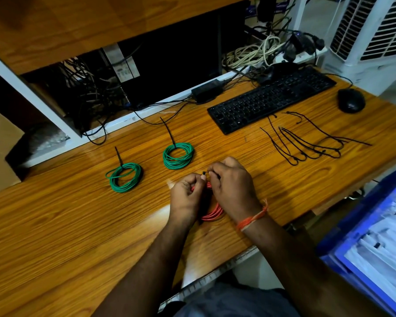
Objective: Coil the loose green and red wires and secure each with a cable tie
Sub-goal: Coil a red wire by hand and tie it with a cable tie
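- Both hands meet over a red wire coil [212, 213] near the front edge of a wooden desk [66, 225]; the left hand [185, 197] has its fingers curled in, thumb tip up beside the head of a black cable tie [204, 172], and appears to hold the upper part of the coil.
- The right hand [232, 186] pinches the cable tie between thumb and fingers just above the coil; the tie's small square head pokes out to the left of the fingertips, and the rest of the strap is hidden by the fingers.
- An orange thread band [253, 219] circles the right wrist.
- The desk carries a black keyboard [272, 99] and a black mouse [351, 100] toward the far right, with a black power adapter [206, 91] by the back edge.
- A scatter of loose black cable ties [311, 143] lies just in front of the keyboard, to the right of the hands.
- Behind the desk, tangled cables [254, 53] and a white louvred appliance [375, 30] fill the background; a blue crate [352, 225] of white papers stands at the right.
- Two green wire coils sit beyond the hands, each already cinched by a black tie whose tail sticks up: the left green coil [124, 177] well apart from the hands, the right green coil [178, 155] nearer.
- The red coil shows only as a curved bundle of salmon-red loops below and between the hands.
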The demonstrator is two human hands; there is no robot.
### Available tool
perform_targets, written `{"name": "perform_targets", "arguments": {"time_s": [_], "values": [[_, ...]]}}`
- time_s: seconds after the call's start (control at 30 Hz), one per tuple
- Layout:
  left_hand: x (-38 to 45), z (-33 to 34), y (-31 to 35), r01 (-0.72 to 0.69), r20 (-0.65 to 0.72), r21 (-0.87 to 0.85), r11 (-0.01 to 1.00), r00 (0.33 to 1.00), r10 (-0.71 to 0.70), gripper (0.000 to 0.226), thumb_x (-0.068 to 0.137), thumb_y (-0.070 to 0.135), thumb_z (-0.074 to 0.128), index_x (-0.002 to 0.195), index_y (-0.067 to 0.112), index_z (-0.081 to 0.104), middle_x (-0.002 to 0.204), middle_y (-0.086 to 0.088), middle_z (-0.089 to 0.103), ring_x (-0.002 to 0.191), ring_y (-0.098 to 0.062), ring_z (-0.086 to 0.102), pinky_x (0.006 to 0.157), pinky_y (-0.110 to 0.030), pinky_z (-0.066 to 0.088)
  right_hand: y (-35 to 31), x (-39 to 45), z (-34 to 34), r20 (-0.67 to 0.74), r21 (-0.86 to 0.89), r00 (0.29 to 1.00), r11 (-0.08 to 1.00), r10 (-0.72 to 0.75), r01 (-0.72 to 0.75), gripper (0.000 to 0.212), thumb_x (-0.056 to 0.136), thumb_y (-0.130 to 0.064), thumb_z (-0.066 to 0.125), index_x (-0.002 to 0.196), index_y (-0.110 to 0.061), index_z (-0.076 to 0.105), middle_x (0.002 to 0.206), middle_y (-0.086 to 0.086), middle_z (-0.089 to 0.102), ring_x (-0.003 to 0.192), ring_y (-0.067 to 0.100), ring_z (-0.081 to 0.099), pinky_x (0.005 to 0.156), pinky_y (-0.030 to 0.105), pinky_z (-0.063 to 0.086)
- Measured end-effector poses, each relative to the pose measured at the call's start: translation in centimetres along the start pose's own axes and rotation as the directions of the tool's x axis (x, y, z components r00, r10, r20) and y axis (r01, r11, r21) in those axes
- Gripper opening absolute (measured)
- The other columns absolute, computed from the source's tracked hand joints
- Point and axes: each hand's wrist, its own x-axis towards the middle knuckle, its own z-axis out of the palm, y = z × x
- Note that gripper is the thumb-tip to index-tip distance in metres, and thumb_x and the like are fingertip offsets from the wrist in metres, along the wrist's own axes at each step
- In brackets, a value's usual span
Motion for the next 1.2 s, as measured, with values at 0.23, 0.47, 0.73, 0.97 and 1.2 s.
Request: {"name": "perform_targets", "arguments": {"time_s": [0.23, 0.47, 0.73, 0.97, 1.2], "values": [[0.0, 0.0, -0.1, -0.049, -0.002, 0.071, 0.996, 0.999, 0.049, 0.027, 0.094, 0.042, 0.061, 0.074, 0.024, 0.066, 0.066, 0.002, 0.060, 0.063, -0.016, 0.050, 0.060, -0.038, 0.039, 0.0, 0.4, 0.2, 0.006, -0.045, 1.000, 0.999, -0.011, 0.011, 0.011, 0.094, -0.018, 0.064, 0.089, -0.010, 0.072, 0.087, 0.009, 0.058, 0.075, 0.026, 0.059, 0.063, 0.029, 0.046], [-0.3, 0.1, 0.2, -0.100, 0.035, 0.133, 0.986, 0.995, 0.096, 0.022, 0.091, 0.047, 0.057, 0.080, 0.034, 0.071, 0.074, 0.004, 0.068, 0.071, -0.015, 0.058, 0.065, -0.044, 0.047, -0.3, 0.8, 0.0, 0.084, 0.024, 0.996, 1.000, 0.004, -0.006, 0.010, 0.091, -0.017, 0.070, 0.099, -0.013, 0.075, 0.093, 0.007, 0.063, 0.082, 0.022, 0.062, 0.069, 0.029, 0.051], [-0.2, 0.0, 0.1, -0.073, 0.003, 0.139, 0.988, 0.997, 0.073, 0.030, 0.090, 0.051, 0.060, 0.089, 0.023, 0.071, 0.083, -0.011, 0.072, 0.075, -0.022, 0.063, 0.069, -0.052, 0.051, -0.2, 0.2, -0.9, 0.048, 0.128, 0.996, 0.988, 0.078, -0.083, 0.006, 0.087, -0.018, 0.074, 0.091, -0.015, 0.076, 0.090, 0.005, 0.067, 0.074, 0.019, 0.065, 0.066, 0.036, 0.058], [-0.7, -0.1, 0.4, -0.169, 0.090, 0.214, 0.962, 0.984, 0.153, 0.018, 0.098, 0.034, 0.056, 0.101, 0.026, 0.072, 0.089, 0.004, 0.073, 0.083, -0.018, 0.067, 0.073, -0.044, 0.053, -0.3, 0.9, -0.6, 0.093, 0.180, 0.985, 0.971, 0.145, -0.160, 0.004, 0.086, -0.014, 0.073, 0.084, -0.016, 0.076, 0.081, 0.000, 0.070, 0.073, 0.013, 0.065, 0.066, 0.029, 0.055], [-1.3, 0.0, 1.0, -0.189, 0.134, 0.229, 0.955, 0.978, 0.161, 0.018, 0.102, 0.024, 0.054, 0.089, 0.019, 0.066, 0.075, 0.006, 0.062, 0.072, -0.011, 0.057, 0.066, -0.035, 0.045, 1.2, 2.4, -0.6, 0.298, 0.317, 0.883, 0.834, 0.364, -0.451, 0.028, 0.089, -0.028, 0.074, 0.063, -0.017, 0.069, 0.059, -0.008, 0.064, 0.062, 0.007, 0.059, 0.063, 0.026, 0.048]]}}
